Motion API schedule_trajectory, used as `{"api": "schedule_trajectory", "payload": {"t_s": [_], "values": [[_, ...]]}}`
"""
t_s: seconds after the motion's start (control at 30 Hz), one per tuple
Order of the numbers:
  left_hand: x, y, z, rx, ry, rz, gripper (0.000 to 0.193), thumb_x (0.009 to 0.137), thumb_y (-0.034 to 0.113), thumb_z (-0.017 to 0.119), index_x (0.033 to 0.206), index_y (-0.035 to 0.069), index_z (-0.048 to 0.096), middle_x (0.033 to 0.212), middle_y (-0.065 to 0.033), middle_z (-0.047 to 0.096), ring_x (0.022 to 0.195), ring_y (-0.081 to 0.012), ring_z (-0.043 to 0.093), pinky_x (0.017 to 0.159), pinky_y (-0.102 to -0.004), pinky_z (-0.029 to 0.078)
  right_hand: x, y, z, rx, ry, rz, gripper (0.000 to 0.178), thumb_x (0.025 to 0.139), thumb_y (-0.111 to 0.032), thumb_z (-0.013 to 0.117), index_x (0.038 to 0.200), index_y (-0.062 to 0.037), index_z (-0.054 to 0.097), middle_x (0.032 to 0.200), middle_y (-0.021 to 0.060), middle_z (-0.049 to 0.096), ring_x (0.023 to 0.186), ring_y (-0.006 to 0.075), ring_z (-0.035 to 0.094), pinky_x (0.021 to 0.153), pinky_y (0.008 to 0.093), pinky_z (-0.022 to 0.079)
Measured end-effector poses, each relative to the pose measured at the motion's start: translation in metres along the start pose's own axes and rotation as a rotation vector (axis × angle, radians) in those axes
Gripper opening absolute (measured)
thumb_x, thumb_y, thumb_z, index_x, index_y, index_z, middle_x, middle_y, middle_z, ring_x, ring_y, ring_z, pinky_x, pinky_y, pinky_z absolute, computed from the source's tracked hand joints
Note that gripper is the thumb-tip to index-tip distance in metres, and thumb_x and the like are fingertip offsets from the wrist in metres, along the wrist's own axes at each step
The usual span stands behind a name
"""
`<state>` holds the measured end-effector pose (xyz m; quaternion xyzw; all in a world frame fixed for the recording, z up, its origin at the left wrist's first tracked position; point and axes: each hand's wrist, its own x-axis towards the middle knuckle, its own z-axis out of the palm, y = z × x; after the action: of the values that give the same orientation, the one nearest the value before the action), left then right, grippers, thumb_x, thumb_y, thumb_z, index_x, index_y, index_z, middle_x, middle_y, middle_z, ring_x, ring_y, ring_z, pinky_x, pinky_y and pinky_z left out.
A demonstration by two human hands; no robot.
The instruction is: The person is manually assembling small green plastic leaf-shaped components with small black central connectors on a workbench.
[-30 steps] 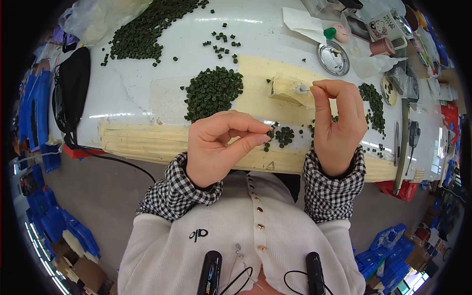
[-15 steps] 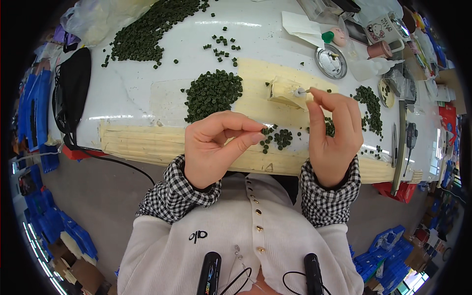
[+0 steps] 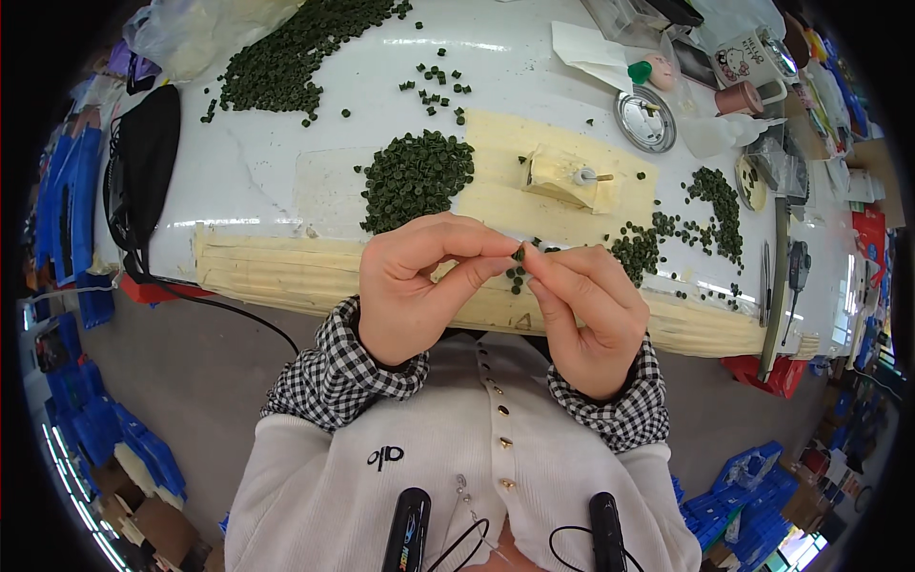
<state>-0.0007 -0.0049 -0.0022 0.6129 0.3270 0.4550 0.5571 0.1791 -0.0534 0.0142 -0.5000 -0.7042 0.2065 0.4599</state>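
A small dark green piece (image 3: pixel 518 254), like a tiny spool or cap, is pinched between the thumb and forefinger of my left hand (image 3: pixel 419 276). My right hand (image 3: pixel 596 315) is closed, its forefinger tip against that piece from the right; whatever lies between its own fingers is hidden. Below the fingertips lie a few loose green pieces (image 3: pixel 516 283). Beyond the hands, a cream block (image 3: pixel 562 176) bears a white nozzle (image 3: pixel 583 176) with a thin brown stick (image 3: pixel 604 177) pointing right.
A heap of green pieces (image 3: pixel 416 181) lies left of the block, a larger heap (image 3: pixel 276 71) far left, another (image 3: pixel 715 210) right. A round metal dish (image 3: pixel 643 119), pink spool (image 3: pixel 738 98) and white cup (image 3: pixel 743 62) stand far right. Tweezers (image 3: pixel 765 281) lie near the right edge.
My right hand has left the stick at the nozzle and come down and left to meet my left fingertips. My left hand has stayed nearly in place.
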Motion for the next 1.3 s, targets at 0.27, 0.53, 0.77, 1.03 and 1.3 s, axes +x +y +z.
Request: {"api": "schedule_trajectory", "payload": {"t_s": [0.27, 0.53, 0.77, 1.03, 1.3], "values": [[-0.0025, -0.0046, 0.0032, -0.002, 0.009, -0.024, 0.018, 0.081, -0.008, 0.067, 0.096, 0.0, 0.071, 0.091, -0.0095, 0.069, 0.082, -0.0139, 0.064, 0.07, -0.0242, 0.05, -0.001, 0.0052, 0.0, -0.051, -0.01, -0.088, 0.036, 0.074, 0.009, 0.069, 0.109, 0.001, 0.068, 0.085, 0.0102, 0.064, 0.072, 0.0228, 0.06, 0.062, 0.0301, 0.049], [-0.0029, -0.0049, 0.0027, -0.082, -0.009, -0.026, 0.017, 0.083, -0.008, 0.066, 0.098, -0.002, 0.069, 0.095, -0.0105, 0.068, 0.086, -0.0141, 0.065, 0.075, -0.0244, 0.051, -0.0013, 0.0016, 0.0, -0.038, 0.023, -0.081, 0.035, 0.075, 0.008, 0.069, 0.11, 0.0016, 0.068, 0.085, 0.0096, 0.063, 0.072, 0.022, 0.06, 0.063, 0.0296, 0.049], [-0.0029, 0.0027, 0.0054, -0.167, 0.024, -0.057, 0.016, 0.082, -0.012, 0.064, 0.096, -0.004, 0.066, 0.094, -0.0125, 0.067, 0.084, -0.0159, 0.064, 0.075, -0.0263, 0.052, 0.0008, -0.0009, -0.0016, -0.046, 0.028, -0.111, 0.034, 0.074, 0.008, 0.07, 0.108, 0.0021, 0.069, 0.084, 0.0092, 0.063, 0.071, 0.0213, 0.06, 0.061, 0.0292, 0.049], [-0.003, -0.0012, -0.0001, -0.038, -0.011, 0.019, 0.018, 0.081, -0.007, 0.068, 0.097, 0.0, 0.07, 0.092, -0.0091, 0.069, 0.084, -0.0135, 0.064, 0.071, -0.0245, 0.05, 0.0012, -0.0007, -0.0009, -0.062, 0.032, -0.148, 0.036, 0.073, 0.009, 0.07, 0.108, 0.0021, 0.068, 0.083, 0.009, 0.063, 0.07, 0.0212, 0.059, 0.06, 0.0295, 0.049], [-0.0023, 0.0035, -0.0004, 0.015, -0.017, 0.043, 0.017, 0.08, -0.007, 0.069, 0.096, 0.0, 0.071, 0.09, -0.0092, 0.069, 0.08, -0.0141, 0.064, 0.069, -0.0248, 0.05, 0.0001, 0.0012, -0.0003, -0.083, 0.025, -0.199, 0.04, 0.071, 0.01, 0.069, 0.11, 0.0019, 0.068, 0.085, 0.0095, 0.063, 0.07, 0.022, 0.059, 0.06, 0.0303, 0.049]]}}
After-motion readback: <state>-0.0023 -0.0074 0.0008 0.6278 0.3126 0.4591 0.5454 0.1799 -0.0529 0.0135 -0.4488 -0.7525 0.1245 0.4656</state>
